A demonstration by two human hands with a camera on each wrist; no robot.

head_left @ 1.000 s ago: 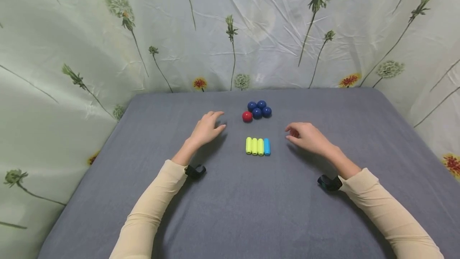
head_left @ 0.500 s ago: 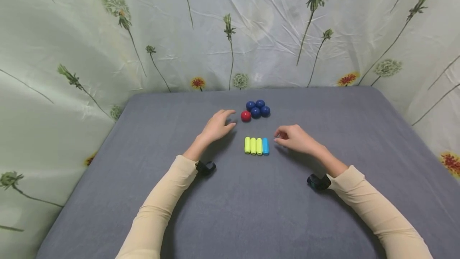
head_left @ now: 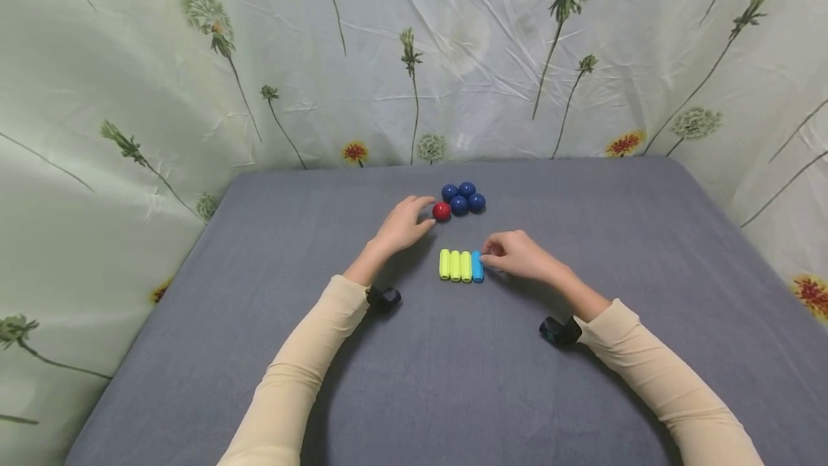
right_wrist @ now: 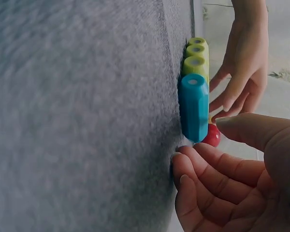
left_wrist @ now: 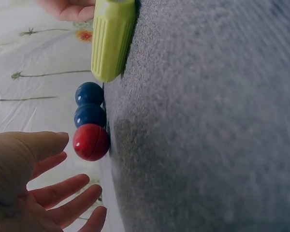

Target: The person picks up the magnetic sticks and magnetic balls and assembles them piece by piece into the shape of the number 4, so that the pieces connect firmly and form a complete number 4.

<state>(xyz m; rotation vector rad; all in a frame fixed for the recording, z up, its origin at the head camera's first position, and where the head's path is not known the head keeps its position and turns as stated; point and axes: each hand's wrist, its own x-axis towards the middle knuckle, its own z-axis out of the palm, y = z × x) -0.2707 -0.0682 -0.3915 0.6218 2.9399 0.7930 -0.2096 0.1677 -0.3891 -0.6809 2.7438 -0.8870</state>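
Observation:
In the head view my left hand (head_left: 402, 225) reaches beside a shiny red ball (head_left: 441, 211), thumb and fingers spread at its left. The left wrist view shows that red ball (left_wrist: 91, 142) apart from the fingers. Several dark blue balls (head_left: 459, 205) cluster against its right side. Nearer to me, three yellow-green ribbed cylinders (head_left: 456, 266) and one light blue cylinder (head_left: 477, 267) lie in a row. At the right end of the row is my right hand (head_left: 517, 254), fingers loosely bent. In the right wrist view its thumb and fingers are close to the blue cylinder (right_wrist: 194, 108), not gripping it.
A grey cloth (head_left: 453, 380) covers the table under everything. Behind and at the sides hangs a pale curtain (head_left: 291, 42) with printed flowers. Black wrist cameras (head_left: 560, 331) are strapped at both sleeve cuffs.
My left hand has moved right, up to the red ball. My right hand has moved left, to the blue cylinder. Balls and cylinders keep their places.

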